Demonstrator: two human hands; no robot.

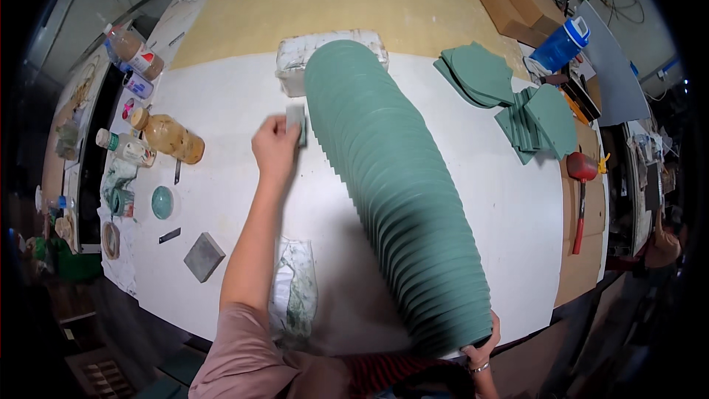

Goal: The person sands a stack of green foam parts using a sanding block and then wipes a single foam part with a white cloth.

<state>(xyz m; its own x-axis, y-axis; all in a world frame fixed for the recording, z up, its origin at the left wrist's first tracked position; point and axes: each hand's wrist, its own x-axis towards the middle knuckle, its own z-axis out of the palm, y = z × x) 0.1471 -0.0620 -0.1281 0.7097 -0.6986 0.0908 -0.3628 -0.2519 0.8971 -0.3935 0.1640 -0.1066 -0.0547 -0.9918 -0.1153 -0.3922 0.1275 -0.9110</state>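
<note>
A long row of thin green rounded plates [391, 170] lies across the table, overlapping like fanned slices. Its far end rests against a white wrapped block [292, 77]. My left hand [275, 149] is closed on a small flat grey-green block [296, 120], just left of the row's far part. At the near right end of the row, my right hand [484, 343] curls its fingers around the last plates; part of it is hidden behind them. A stained white cloth [294, 288] lies right of my left forearm.
More green plates [480, 74] lie at the right, near a blue jug [563, 44] and a red mallet [582, 170]. At the left are a bottle of yellowish liquid [173, 137], a small green dish [162, 202] and a grey square block [204, 256]. Cardboard boxes [517, 0] stand far right.
</note>
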